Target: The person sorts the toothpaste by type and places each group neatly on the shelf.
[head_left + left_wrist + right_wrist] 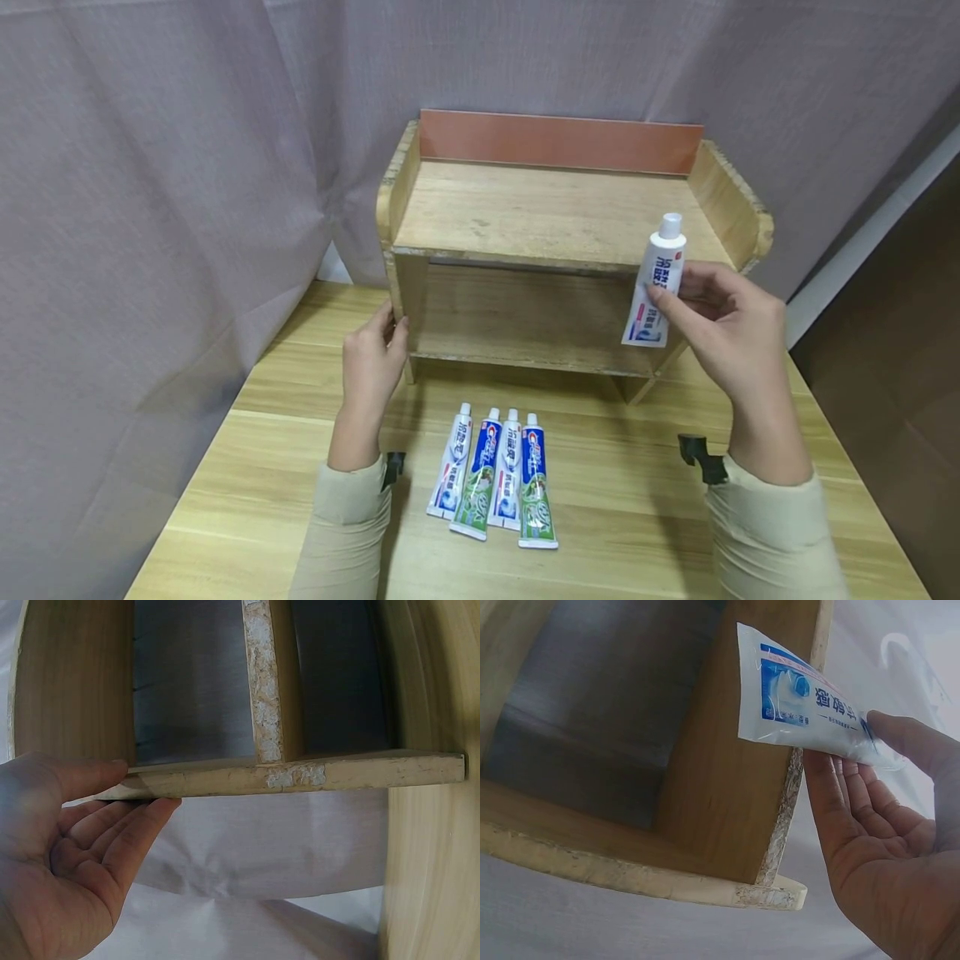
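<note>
My right hand (738, 325) pinches a white toothpaste tube (657, 279) between thumb and fingers, cap up and slightly tilted, before the right end of a small wooden shelf (540, 208). In the right wrist view the tube's flat end (772, 690) points toward the shelf. My left hand (372, 354) grips the shelf's left side panel; in the left wrist view the thumb lies on one face of the panel (217, 778), fingers on the other. Between my forearms lie two white toothpaste tubes (452, 467) and two blue-green toothpaste tubes (535, 487), side by side, caps toward the shelf.
The shelf stands on a wood-grain table (600, 500), with a reddish-brown strip (562, 143) along its top back. Behind hangs a grey curtain (187, 167). A dark brown surface (892, 358) rises beyond the table's right edge.
</note>
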{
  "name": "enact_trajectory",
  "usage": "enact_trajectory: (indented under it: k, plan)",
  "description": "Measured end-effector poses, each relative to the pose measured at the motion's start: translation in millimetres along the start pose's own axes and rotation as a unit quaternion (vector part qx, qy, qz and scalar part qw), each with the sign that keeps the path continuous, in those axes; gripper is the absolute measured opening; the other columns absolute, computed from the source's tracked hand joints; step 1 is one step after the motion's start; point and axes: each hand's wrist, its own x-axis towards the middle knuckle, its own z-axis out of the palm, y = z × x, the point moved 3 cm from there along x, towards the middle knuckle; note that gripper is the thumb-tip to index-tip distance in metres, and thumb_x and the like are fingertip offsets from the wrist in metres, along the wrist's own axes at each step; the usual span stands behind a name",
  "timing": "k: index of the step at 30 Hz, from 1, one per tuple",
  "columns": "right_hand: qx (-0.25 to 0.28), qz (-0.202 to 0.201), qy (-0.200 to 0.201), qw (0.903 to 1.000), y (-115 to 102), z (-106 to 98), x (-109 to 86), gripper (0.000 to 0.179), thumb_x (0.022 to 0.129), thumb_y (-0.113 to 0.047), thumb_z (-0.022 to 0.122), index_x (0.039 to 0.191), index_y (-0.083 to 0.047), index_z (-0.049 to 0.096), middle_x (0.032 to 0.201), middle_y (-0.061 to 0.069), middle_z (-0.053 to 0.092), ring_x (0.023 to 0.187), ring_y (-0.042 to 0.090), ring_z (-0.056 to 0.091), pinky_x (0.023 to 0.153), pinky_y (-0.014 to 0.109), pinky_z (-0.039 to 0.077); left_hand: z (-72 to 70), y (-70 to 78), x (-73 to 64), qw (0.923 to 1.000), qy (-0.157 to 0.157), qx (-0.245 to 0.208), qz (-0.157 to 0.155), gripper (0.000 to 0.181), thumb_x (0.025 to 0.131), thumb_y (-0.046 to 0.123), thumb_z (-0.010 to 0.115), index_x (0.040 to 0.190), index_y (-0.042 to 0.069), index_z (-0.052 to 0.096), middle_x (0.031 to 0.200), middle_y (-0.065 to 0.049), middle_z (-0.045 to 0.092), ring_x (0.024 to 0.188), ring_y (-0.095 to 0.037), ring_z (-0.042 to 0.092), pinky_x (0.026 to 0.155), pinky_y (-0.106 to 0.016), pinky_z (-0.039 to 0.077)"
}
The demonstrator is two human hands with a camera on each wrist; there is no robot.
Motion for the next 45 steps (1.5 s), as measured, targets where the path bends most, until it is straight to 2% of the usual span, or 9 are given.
enact_trajectory:
  k: [16, 22, 32, 45]
  plan:
    - [0.002, -0.009, 0.03, 0.9995, -10, -10, 20.4, 0.028, 0.081, 0.002, 0.081, 0.108, 0.005, 0.072, 0.093, -0.009, 0.072, 0.082, 0.008, 0.069, 0.074, 0.01, 0.059, -0.9, 0.2, 0.3, 1.0, 0.002, 0.005, 0.006, 0.03, 0.097, 0.006, 0.065, 0.126, -0.003, 0.066, 0.112, -0.023, 0.071, 0.096, -0.033, 0.074, 0.079, -0.033, 0.065]
    - [0.016, -0.002, 0.031, 0.9994, -15, -12, 28.7, 0.028, 0.082, 0.001, 0.081, 0.109, 0.004, 0.072, 0.093, -0.006, 0.072, 0.083, 0.01, 0.069, 0.076, 0.011, 0.06, -0.9, 0.6, 0.6, 1.0, 0.0, 0.007, 0.005, 0.03, 0.097, 0.007, 0.065, 0.126, -0.003, 0.066, 0.112, -0.023, 0.071, 0.096, -0.033, 0.073, 0.08, -0.032, 0.065]
    - [0.003, 0.012, 0.033, 0.9994, -22, -11, 42.6, 0.03, 0.084, -0.008, 0.082, 0.111, -0.001, 0.074, 0.097, -0.003, 0.073, 0.087, 0.013, 0.068, 0.078, 0.011, 0.059, -0.5, 0.4, 0.0, 1.0, 0.002, -0.002, 0.007, 0.032, 0.096, 0.005, 0.066, 0.127, -0.003, 0.065, 0.113, -0.024, 0.071, 0.096, -0.034, 0.073, 0.079, -0.033, 0.065]
    - [0.025, 0.017, 0.035, 0.9989, -24, -7, 59.5, 0.029, 0.084, -0.008, 0.082, 0.11, 0.0, 0.074, 0.096, -0.003, 0.074, 0.086, 0.012, 0.069, 0.076, 0.012, 0.06, -0.4, 1.4, -0.1, 1.0, -0.001, 0.002, 0.001, 0.031, 0.097, 0.006, 0.065, 0.127, -0.003, 0.065, 0.113, -0.023, 0.071, 0.096, -0.033, 0.073, 0.08, -0.032, 0.065]
